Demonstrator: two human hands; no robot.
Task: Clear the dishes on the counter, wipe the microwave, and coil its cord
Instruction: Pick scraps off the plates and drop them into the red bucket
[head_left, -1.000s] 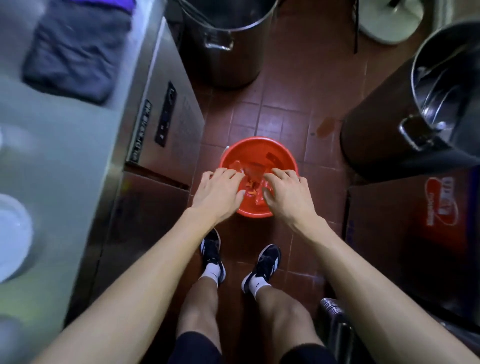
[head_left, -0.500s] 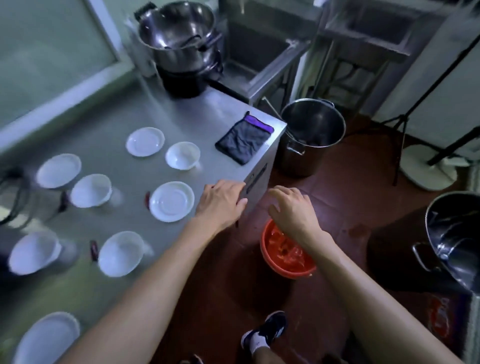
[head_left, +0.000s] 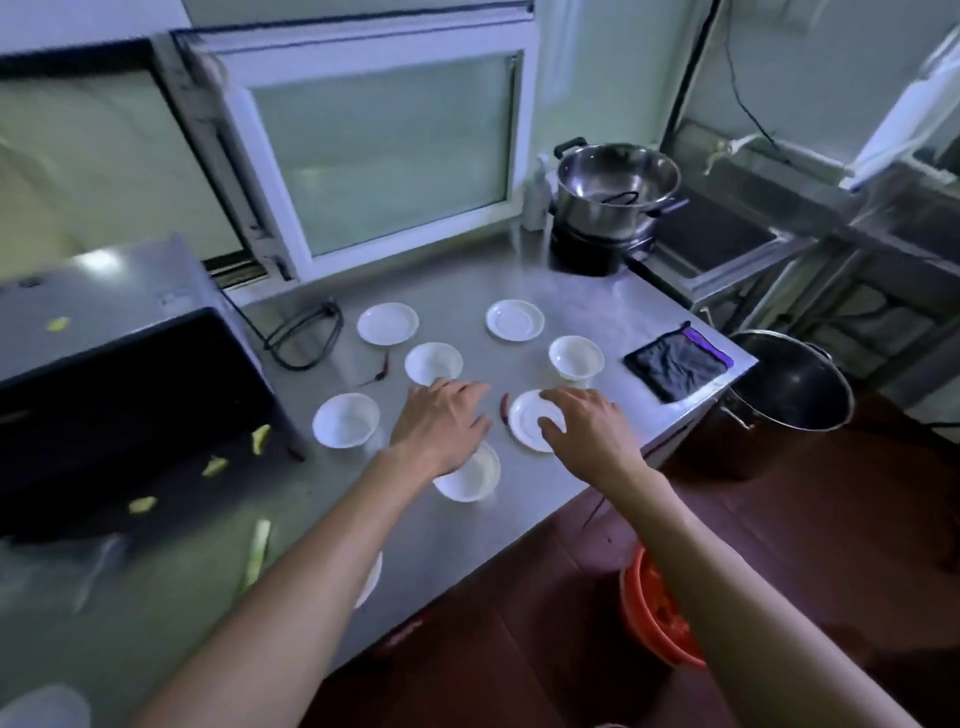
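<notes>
Steel counter (head_left: 597, 306) holds white dishes, microwave (head_left: 119, 415), cord (head_left: 306, 332), dark cloth (head_left: 675, 366).

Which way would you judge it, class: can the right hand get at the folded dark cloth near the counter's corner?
Probably yes. The right hand hovers open over a saucer, and bare counter lies between it and the dark cloth.

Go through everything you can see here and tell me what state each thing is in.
Left hand: open, over a bowl.
Right hand: open, over a plate.
Microwave: door shut, food scraps on it.
Cord: loose on the counter.
Pot: uncovered.
Cloth: lying flat.
</notes>
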